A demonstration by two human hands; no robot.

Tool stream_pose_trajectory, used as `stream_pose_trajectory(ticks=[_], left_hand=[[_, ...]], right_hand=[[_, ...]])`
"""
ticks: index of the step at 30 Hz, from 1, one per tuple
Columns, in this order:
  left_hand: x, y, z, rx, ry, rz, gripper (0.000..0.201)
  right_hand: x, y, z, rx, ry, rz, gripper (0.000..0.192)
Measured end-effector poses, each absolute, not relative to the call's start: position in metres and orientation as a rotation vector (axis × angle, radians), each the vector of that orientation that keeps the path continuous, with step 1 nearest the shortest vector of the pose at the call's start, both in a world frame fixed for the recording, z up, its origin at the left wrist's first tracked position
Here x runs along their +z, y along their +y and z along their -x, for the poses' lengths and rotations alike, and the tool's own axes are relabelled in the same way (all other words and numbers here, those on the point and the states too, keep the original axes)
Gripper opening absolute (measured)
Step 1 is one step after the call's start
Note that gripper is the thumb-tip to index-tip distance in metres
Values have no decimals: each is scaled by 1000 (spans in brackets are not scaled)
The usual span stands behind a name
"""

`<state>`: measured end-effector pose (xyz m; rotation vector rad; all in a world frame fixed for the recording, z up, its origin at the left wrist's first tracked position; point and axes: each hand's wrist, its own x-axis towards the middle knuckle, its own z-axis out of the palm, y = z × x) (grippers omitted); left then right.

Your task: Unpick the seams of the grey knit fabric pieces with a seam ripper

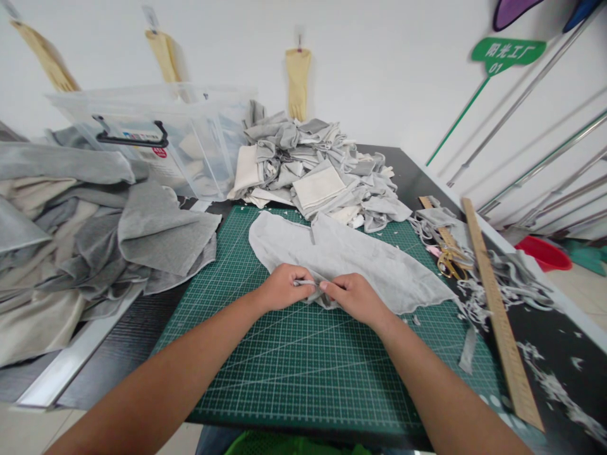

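Observation:
A light grey piece of fabric (365, 259) lies spread over the green cutting mat (303, 373). Its near edge is bunched up between my two hands. My left hand (288, 287) is closed on a fold of that edge, thumb on top. Just to the right, my right hand (353, 296) pinches the same edge between thumb and fingers. A small gap separates the two thumbs. The rest of the fabric stretches away to the far side and out to the right, ending in a point.
Grey cloths (161, 221) are heaped at left, before a clear plastic bin (190, 145). Cut fabric pieces (317, 170) pile up behind the mat. At right lie gold-handled scissors (450, 264), a wooden ruler (497, 309) and scraps (474, 303). Yellow gloves (298, 82) hang on the wall.

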<state>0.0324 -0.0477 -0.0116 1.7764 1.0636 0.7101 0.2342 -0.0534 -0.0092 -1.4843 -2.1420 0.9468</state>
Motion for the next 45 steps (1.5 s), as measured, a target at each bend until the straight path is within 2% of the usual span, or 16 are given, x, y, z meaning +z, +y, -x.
stream_pose_trajectory(ticks=[23, 45], left_hand=[[-16, -45, -32, 772, 1011, -1714, 19], [-13, -45, -31, 767, 1024, -1764, 17]], right_hand=[[-5, -54, -235, 1081, -2079, 1475, 57], [-7, -54, -235, 1023, -2129, 1480, 57]])
